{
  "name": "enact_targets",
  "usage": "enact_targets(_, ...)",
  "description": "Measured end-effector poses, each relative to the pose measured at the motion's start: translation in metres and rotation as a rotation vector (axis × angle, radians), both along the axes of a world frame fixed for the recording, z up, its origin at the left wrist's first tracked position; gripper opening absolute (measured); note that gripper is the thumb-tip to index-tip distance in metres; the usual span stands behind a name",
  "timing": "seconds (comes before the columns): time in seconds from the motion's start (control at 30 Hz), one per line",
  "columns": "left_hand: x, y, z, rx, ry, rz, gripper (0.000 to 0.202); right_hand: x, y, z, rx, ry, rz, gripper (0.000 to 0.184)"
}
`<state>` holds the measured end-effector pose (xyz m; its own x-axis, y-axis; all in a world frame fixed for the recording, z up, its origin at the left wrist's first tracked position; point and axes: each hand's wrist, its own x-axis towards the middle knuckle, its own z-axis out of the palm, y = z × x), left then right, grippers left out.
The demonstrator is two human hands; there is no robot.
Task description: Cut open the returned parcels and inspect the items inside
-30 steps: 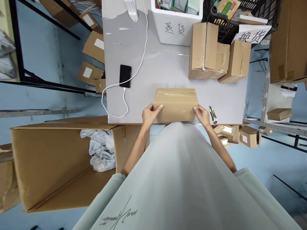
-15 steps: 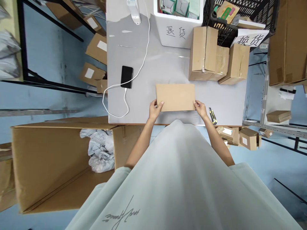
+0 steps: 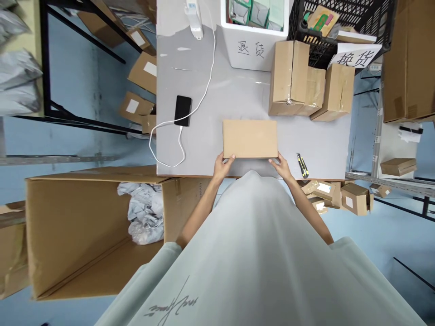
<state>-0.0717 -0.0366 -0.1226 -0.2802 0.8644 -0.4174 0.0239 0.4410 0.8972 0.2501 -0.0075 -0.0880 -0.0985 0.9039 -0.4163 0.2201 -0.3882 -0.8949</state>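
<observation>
A plain brown cardboard box (image 3: 249, 138) lies flat on the grey table (image 3: 210, 113), a blank face turned up. My left hand (image 3: 222, 165) grips its near left corner, thumb on top. My right hand (image 3: 280, 164) grips the near right corner in the same way. Both hands sit at the table's front edge. A yellow and black utility knife (image 3: 302, 165) lies on the table just right of my right hand.
A black phone (image 3: 182, 110) on a white cable lies left of the box. Taped cartons (image 3: 294, 79), a white bin (image 3: 251, 40) and a black crate (image 3: 340, 22) stand at the back. A big open carton (image 3: 84, 231) with grey bags stands on the floor at left.
The box was turned over from showing its taped top and front side to lying with a plain face up. Both hands slid to its near corners.
</observation>
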Motion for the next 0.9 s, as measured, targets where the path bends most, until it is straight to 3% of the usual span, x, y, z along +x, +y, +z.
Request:
enact_targets(0.2, -0.018, 0.003, 0.043, 0.117, 0.197, -0.049, 0.068, 0.026, -0.005, 0.034, 0.055, -0.165, -0.016, 0.097)
enact_targets(0.3, -0.018, 0.012, 0.049, 0.151, 0.261, -0.027, 0.059, 0.032, -0.001, 0.038, 0.089, -0.275, -0.029, 0.086)
enact_targets(0.5, -0.016, 0.038, 0.026, 0.026, 0.273, -0.053, 0.056, 0.018, 0.018, 0.017, 0.121, -0.390, -0.055, 0.084)
enact_targets(0.67, -0.015, 0.051, 0.008, 0.000, 0.146, 0.066, 0.072, 0.014, 0.029, 0.004, 0.146, -0.377, -0.109, 0.087)
enact_targets(0.77, -0.018, 0.042, 0.001, -0.044, 0.004, 0.115, 0.076, 0.022, 0.020, 0.001, 0.057, -0.268, -0.121, 0.093)
enact_targets(0.9, -0.027, 0.009, -0.001, -0.136, -0.174, 0.095, 0.068, 0.035, -0.008, -0.002, -0.090, -0.125, -0.153, 0.097)
